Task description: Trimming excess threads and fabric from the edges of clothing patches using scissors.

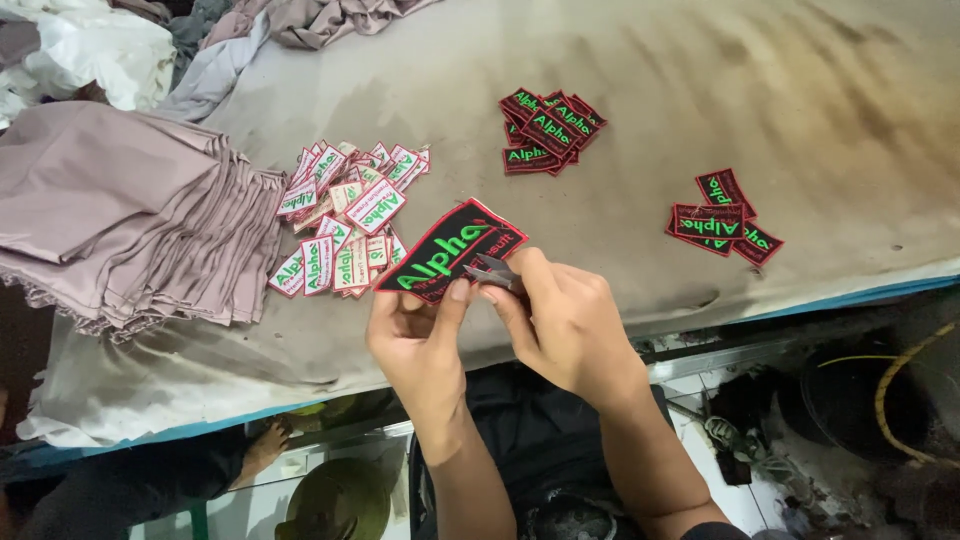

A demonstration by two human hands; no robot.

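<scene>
One large black patch (450, 250) with a red border and green lettering is held just above the near edge of the table (800, 120), pinched in the closed fingers of the left hand (415, 340), while small thread snips (492, 270) are gripped in the closed right hand (565, 320) at its edge; trimming appears to be under way on this piece. Two small stacks of black patches (550, 130) (722, 218) lie beyond and to the right of it, a heap of white patches (350, 215) just to its left, and folded mauve cloth (130, 210) further left, none blocking the work.

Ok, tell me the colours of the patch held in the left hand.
Black patch with red border and green lettering; head view.
</scene>
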